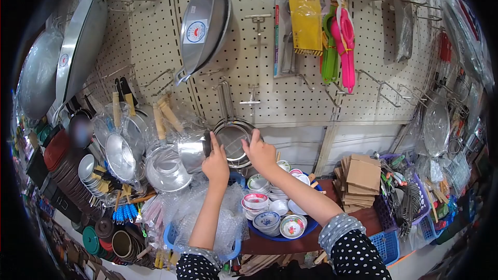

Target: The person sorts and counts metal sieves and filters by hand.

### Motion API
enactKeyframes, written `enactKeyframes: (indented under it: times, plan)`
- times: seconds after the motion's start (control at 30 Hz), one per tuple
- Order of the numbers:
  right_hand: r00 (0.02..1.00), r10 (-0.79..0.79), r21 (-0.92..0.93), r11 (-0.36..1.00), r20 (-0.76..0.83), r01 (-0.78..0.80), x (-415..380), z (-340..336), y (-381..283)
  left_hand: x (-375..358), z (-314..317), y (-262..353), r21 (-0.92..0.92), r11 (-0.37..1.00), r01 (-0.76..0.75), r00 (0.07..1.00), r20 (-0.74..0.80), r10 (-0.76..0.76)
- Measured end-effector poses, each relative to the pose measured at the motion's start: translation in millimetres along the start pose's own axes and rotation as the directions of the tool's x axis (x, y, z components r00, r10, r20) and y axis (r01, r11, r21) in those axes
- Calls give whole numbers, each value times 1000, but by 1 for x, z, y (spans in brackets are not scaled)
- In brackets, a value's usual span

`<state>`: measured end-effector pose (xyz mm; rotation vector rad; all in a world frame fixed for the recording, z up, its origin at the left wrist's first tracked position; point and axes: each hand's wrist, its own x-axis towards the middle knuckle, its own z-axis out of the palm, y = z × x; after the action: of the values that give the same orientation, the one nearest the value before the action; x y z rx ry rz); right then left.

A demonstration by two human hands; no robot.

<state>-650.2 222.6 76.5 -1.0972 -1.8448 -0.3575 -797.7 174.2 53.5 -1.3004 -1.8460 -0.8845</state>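
Several round metal strainers [233, 137] hang nested by their long handles in front of the pegboard. My left hand [216, 163] is at their left rim, index finger pointing up, some fingers hidden behind. On the right rim, my right hand [261, 153] has its thumb in front and its index finger raised along the edge. Both hands appear to grip the strainers between them. Just left of my left hand is a shiny steel pot [192, 154] with a dark edge, and beside it a metal pan in plastic wrap [167, 168].
Below my hands, a blue basin [309, 226] holds stacked patterned bowls [267, 221]. Bubble wrap [207, 220] covers a blue basket to the left. Cardboard pieces [360, 176] and a purple basket of utensils [419, 212] stand right. A large wok [199, 31] hangs above.
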Motion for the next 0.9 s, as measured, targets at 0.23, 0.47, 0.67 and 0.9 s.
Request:
enactKeyframes:
  times: [0.23, 0.47, 0.67, 0.9]
  plan:
    - [996, -71, -8, 997, 56, 71, -37, -43, 27, -33, -52, 32, -258, 943, 209, 966, 205, -158]
    - [957, -197, 41, 980, 214, 193, -86, -146, 92, -71, -105, 147, -463, 867, -186, 884, 307, 354]
    - [961, -92, -146, 980, 260, 134, -110, -251, 191, -93, -114, 281, -677, 662, -322, 815, 157, 558]
    - [955, 108, -342, 940, 276, -7, -153, -371, 322, -125, -117, 447, -861, 327, -389, 642, 1, 767]
